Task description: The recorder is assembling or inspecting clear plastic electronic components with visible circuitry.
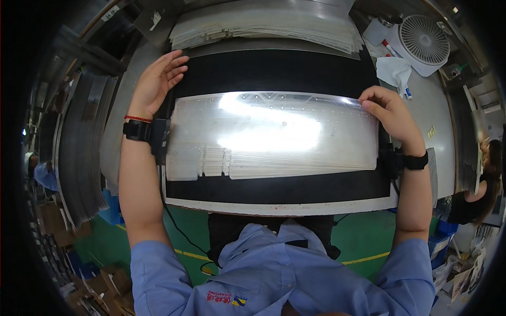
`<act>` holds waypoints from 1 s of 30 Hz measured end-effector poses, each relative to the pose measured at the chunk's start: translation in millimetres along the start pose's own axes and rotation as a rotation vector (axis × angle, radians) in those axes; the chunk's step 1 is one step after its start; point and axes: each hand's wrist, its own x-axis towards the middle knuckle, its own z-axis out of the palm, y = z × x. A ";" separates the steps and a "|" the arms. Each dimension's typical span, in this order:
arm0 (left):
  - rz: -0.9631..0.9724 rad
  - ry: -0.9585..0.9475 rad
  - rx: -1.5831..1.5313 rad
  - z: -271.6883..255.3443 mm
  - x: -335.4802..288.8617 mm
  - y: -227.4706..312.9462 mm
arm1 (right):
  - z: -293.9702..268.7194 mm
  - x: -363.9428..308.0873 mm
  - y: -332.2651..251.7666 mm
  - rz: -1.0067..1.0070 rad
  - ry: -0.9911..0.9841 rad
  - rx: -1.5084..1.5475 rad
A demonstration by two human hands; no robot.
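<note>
A stack of thin, shiny silver-grey sheets (253,131) with small holes lies on a black mat (263,68) in front of me. Bright glare covers much of the top sheet, and the near edges are fanned in steps. At the stack's far right corner, my right hand (389,110) pinches the edge of the glossy top sheet between thumb and fingers. My left hand (161,79) is raised beside the far left corner, fingers apart and holding nothing. Dark straps with small black boxes circle both wrists.
Another pile of sheets (263,26) lies beyond the mat. At the far right stand a white fan (423,39), a crumpled white cloth (393,71) and markers (390,48). Tall stacks of panels (84,147) rise at the left. Another person (477,197) is at the right edge.
</note>
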 end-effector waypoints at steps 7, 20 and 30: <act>-0.144 -0.159 0.034 14.0 -10.4 7.8 | -5.0 4.9 10.2 0.072 0.171 0.180; -0.063 -0.143 0.193 -5.9 1.9 -8.8 | -8.5 5.6 8.3 0.192 0.312 0.213; 0.018 -0.074 0.053 -18.3 9.5 -14.2 | -11.4 5.2 11.8 0.182 0.249 0.309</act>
